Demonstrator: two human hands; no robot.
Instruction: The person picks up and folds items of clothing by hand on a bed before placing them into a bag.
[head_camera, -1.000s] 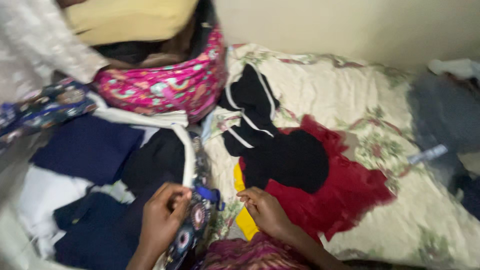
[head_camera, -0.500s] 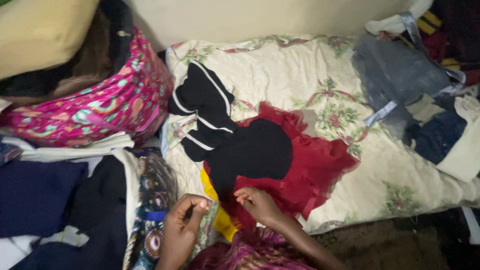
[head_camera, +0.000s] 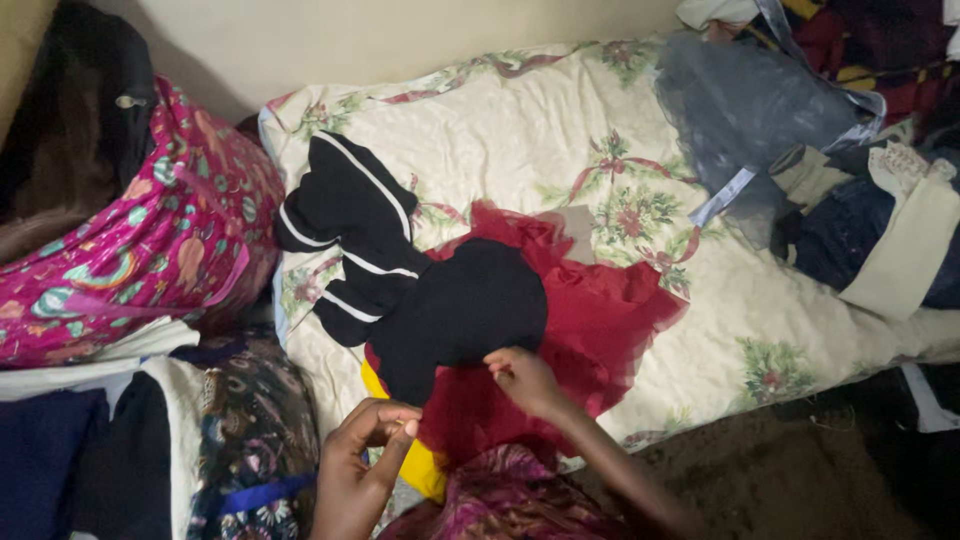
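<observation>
A red frilly dress (head_camera: 610, 320) lies spread on a cream floral bedsheet (head_camera: 520, 140). On top of it rests a black garment (head_camera: 455, 310) with white-striped sleeves (head_camera: 345, 235). A yellow cloth (head_camera: 415, 465) peeks out under the dress's near edge. My right hand (head_camera: 522, 378) pinches the fabric where the black garment meets the red dress. My left hand (head_camera: 360, 465) hovers beside the yellow cloth with fingers curled together; whether it holds anything is unclear.
A pink patterned bag (head_camera: 140, 250) stuffed with clothes stands at the left. Dark folded clothes and a peacock-print cloth (head_camera: 250, 440) lie below it. A grey sheer cloth (head_camera: 745, 110) and a pile of dark and cream garments (head_camera: 880, 230) sit at the right.
The view has swung right, away from the clothes pile. My left hand let go of the peacock-print cloth and came beside the yellow cloth. My right hand moved up onto the black garment's edge.
</observation>
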